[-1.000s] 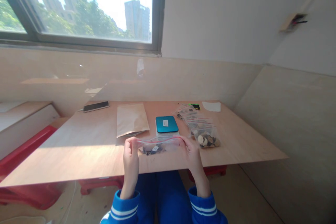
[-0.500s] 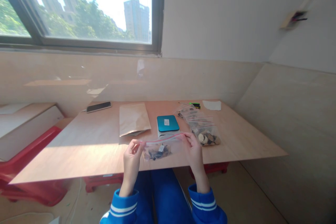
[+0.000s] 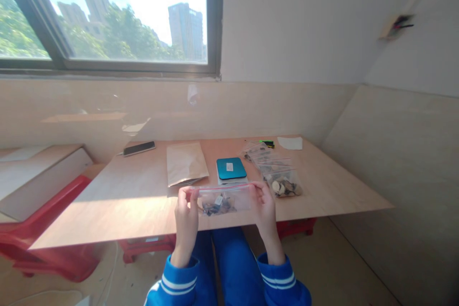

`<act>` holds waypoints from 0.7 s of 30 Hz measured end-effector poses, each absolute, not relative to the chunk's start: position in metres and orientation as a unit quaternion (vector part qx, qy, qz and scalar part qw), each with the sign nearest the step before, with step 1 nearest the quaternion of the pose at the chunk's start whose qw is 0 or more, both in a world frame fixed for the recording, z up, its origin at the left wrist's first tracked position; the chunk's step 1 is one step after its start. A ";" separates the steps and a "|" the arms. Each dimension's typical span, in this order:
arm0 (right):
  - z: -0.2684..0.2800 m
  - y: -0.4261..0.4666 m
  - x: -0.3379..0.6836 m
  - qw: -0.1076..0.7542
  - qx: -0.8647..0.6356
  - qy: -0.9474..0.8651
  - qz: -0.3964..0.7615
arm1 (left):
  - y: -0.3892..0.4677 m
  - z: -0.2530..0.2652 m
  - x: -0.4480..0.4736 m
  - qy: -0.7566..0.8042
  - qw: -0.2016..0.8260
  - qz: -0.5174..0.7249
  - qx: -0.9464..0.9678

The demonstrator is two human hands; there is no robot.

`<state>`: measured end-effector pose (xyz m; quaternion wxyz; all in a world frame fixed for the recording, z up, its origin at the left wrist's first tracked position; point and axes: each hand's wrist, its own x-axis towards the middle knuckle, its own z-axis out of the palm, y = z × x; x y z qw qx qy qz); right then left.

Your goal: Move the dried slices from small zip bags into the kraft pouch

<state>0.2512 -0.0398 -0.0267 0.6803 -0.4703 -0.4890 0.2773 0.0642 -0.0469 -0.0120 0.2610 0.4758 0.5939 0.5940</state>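
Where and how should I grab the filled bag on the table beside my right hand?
Pinch the filled bag by its red-lined top edge, probably from the near side: its pieces bulge low, the plastic above looks flatter, and other bags crowd behind it.

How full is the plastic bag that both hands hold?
Partly full: the bag shows dark pieces at left and middle; none show near its right end.

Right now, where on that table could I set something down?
The table has two bare patches: one between the phone, paper pouch and left edge; another between the filled bags, white sheet and right edge. The middle is crowded: pouch, blue square object, bags, plus the zip bag held by left hand and right hand.
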 end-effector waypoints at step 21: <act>-0.021 -0.035 0.236 0.662 -0.449 -0.445 0.403 | -0.056 -0.017 0.063 0.501 0.388 0.629 0.451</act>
